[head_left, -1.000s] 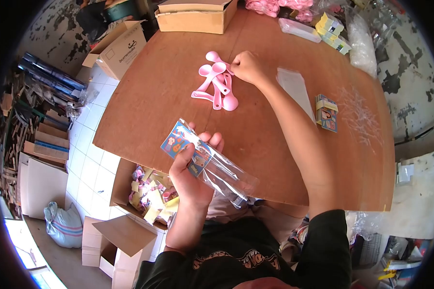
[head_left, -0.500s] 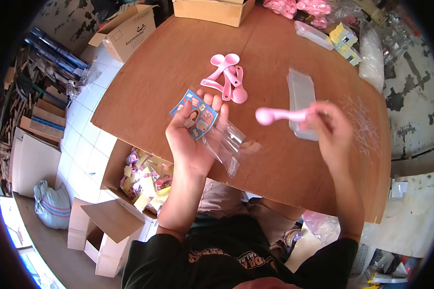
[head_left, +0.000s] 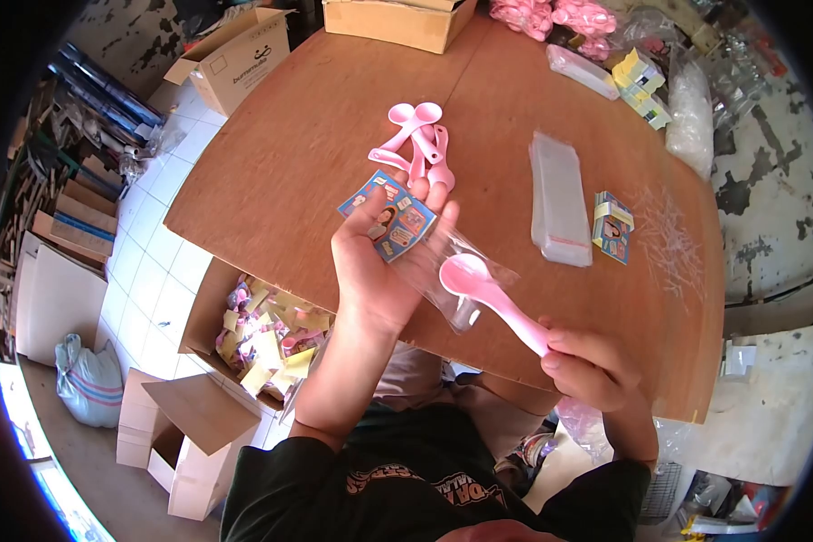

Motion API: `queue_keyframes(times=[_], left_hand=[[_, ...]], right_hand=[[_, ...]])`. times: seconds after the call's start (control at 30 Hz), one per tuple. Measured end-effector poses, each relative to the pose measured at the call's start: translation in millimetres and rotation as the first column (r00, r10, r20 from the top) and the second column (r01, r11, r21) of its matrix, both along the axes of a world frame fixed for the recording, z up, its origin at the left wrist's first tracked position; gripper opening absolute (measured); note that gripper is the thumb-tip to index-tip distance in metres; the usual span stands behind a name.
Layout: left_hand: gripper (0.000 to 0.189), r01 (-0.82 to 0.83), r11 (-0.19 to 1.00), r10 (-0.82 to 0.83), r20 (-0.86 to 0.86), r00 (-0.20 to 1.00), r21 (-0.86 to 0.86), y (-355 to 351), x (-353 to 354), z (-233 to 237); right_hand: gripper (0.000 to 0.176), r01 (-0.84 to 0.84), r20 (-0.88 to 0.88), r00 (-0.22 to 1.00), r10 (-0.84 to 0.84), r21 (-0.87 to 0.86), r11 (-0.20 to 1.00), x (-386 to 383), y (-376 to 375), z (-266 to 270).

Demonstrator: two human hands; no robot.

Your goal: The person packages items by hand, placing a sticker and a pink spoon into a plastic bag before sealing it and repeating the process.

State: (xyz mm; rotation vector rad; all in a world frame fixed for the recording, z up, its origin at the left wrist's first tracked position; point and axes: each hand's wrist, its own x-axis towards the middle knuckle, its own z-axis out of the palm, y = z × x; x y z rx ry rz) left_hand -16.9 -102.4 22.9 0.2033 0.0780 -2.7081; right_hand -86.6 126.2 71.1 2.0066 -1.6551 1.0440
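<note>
In my left hand [head_left: 370, 262], thumb on top, is a blue printed card [head_left: 390, 217] together with a clear plastic bag [head_left: 456, 303] that trails toward the right. My right hand [head_left: 596, 361] pinches a pink spoon [head_left: 488, 294] by the end of its handle. The spoon's bowl lies over the bag near its end; whether it is inside cannot be made out. Just beyond my left fingers, several pink spoons [head_left: 411, 135] lie in a loose pile, partly hidden by those fingers.
On the brown table [head_left: 289, 163] lie a stack of clear bags [head_left: 560, 203], a banded bundle of cards [head_left: 612, 226] and thin clear strips [head_left: 667, 239]. An open carton of yellow cards and pink items [head_left: 275, 343] stands below the left edge. A cardboard box [head_left: 397, 25] sits at the back.
My right hand has come down and toward me with the spoon, its bowl now at the bag. The card bundle it covered is visible. My left hand shifted slightly right.
</note>
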Motion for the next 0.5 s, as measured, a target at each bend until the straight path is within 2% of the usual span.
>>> queue_keyframes(times=[0.03,0.17,0.23,0.3,0.33,0.4,0.5], left_hand=[[0.029,-0.017,0.997,0.018,0.016,1.000,-0.073,4,1,0],[0.028,0.038,0.991,-0.030,0.059,0.998,-0.126,18,1,1],[0.028,0.061,0.992,-0.057,0.036,0.998,-0.107,23,1,1],[0.029,0.094,0.993,-0.091,0.053,0.994,-0.068,26,3,5],[0.029,0.096,0.993,-0.092,0.052,0.994,-0.066,28,3,5],[0.030,0.133,0.989,-0.130,0.048,0.990,-0.064,31,2,6],[0.032,0.202,0.974,-0.201,0.022,0.979,-0.097,34,3,11]], right_hand=[[0.025,-0.001,0.000,1.000,0.001,0.000,1.000,0,-3,-2],[0.028,0.047,-0.055,0.997,-0.048,-0.024,0.999,1,-10,-5],[0.030,0.046,-0.093,0.995,-0.048,-0.025,0.999,0,-15,-9],[0.031,0.069,-0.187,0.978,-0.094,-0.134,0.989,0,-22,-15],[0.031,0.070,-0.188,0.978,-0.095,-0.132,0.989,0,-23,-15],[0.031,0.203,-0.240,0.941,-0.239,-0.165,0.965,1,-25,-14],[0.025,0.244,-0.094,0.962,-0.255,-0.113,0.963,3,-31,-7]])
